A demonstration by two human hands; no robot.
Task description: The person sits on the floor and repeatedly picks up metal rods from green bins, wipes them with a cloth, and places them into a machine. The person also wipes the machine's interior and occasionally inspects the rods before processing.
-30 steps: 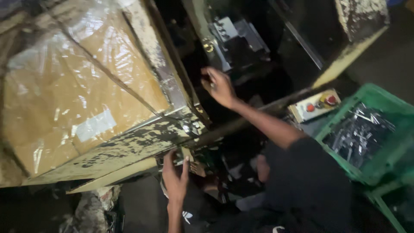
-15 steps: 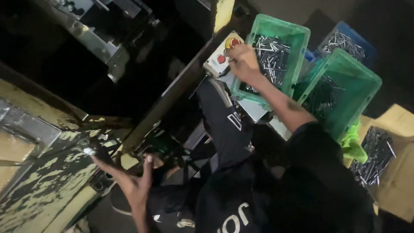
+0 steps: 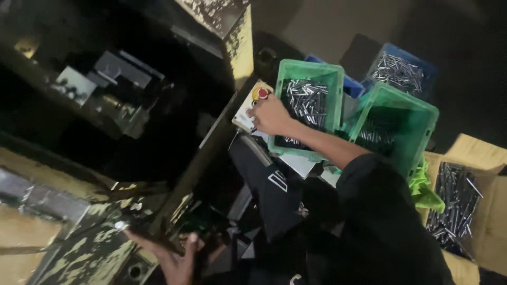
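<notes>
Head view: your right arm reaches forward and up across the frame, dark sleeve to the elbow, forearm bare. Your right hand [image 3: 272, 115] rests on the small pale control box [image 3: 252, 105], knuckles up, fingers curled down over its face; whether they press a button cannot be told. The red button [image 3: 262, 93] sits just above your fingertips. Just right of your knuckles stands a green crate [image 3: 306, 71] of metal pins. Further right sit a second green crate [image 3: 401, 119], a blue crate [image 3: 401, 66] and a cardboard box [image 3: 483, 158] with more pins.

Your left hand [image 3: 171, 258] lies low in the frame, palm up, fingers spread and released. One fingertip touches a small pale piece [image 3: 121, 225] on the worn yellow machine bed [image 3: 90, 253]; the thumb points right.
</notes>
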